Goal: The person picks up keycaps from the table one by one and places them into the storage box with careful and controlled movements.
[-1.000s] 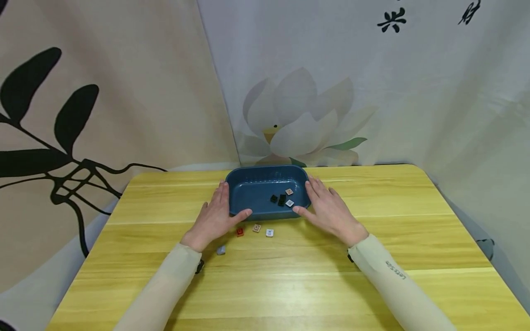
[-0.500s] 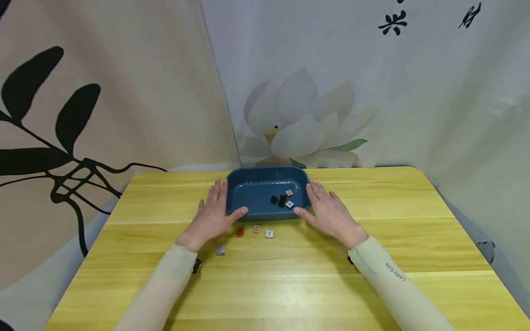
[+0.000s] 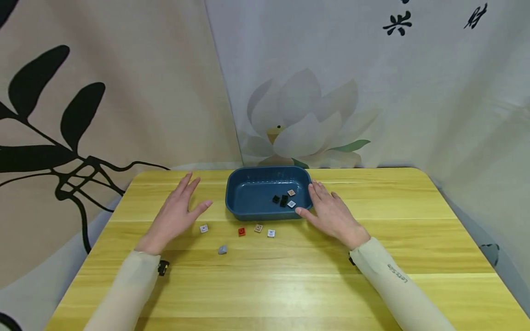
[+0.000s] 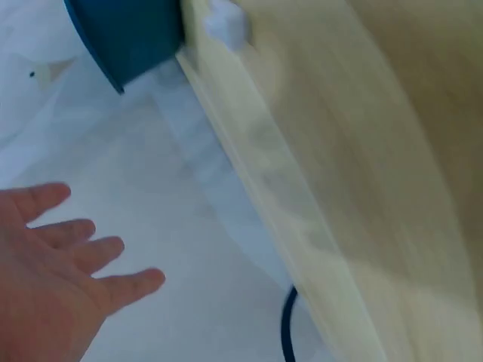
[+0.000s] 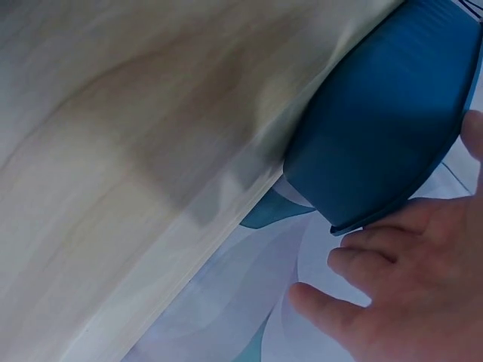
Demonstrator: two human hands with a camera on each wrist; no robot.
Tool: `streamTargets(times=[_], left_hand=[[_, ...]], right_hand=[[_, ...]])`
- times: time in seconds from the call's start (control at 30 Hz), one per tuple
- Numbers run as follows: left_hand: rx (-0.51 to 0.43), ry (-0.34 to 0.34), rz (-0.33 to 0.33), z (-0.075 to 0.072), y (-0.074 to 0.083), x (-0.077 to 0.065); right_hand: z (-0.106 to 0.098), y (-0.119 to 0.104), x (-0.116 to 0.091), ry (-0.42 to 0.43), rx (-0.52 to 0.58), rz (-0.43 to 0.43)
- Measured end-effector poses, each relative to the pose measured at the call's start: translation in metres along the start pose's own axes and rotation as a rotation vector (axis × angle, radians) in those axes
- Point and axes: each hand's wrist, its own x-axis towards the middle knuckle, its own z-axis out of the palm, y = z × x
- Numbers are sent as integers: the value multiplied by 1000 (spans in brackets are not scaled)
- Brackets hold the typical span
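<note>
A dark blue rectangular tray (image 3: 261, 216) stands at the far side of the table, with several small keycap-like pieces inside it, among them black ones, a beige one (image 3: 291, 193) and a white one (image 3: 291, 204). My right hand (image 3: 333, 217) touches the tray's right end, fingers along the side and thumb near the front corner. In the right wrist view its fingers (image 5: 362, 268) lie at the tray's rim. To the left, apart from the tray, my left hand (image 3: 175, 215) is spread and holds nothing. Beside its thumb lies a white piece (image 3: 204, 228).
In front of the tray on the wooden table (image 3: 290, 294) lie a red piece (image 3: 242, 232), a beige piece (image 3: 258, 228), a white piece (image 3: 271, 233) and, closer, a grey piece (image 3: 222, 249). A printed curtain (image 3: 314, 92) hangs behind the table's far edge.
My left hand has left the tray's left end and moved left, uncovering a white piece on the table. The right hand stays at the tray, which has hardly moved.
</note>
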Motion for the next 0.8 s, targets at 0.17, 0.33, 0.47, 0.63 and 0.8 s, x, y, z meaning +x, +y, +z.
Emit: streamTargets(times=[0.17, 0.33, 0.47, 0.63, 0.8], left_hand=[[58, -50, 71, -2, -11, -12], [127, -135, 173, 5, -14, -20], [147, -172, 261, 13, -10, -23], [179, -203, 358, 19, -7, -24], [186, -215, 398, 24, -8, -26]], right_hand=[[0, 0, 1, -12, -3, 5], [1, 0, 1, -22, -4, 10], [2, 0, 1, -17, -1, 10], [2, 0, 1, -19, 8, 12], [2, 1, 1, -15, 16, 10]])
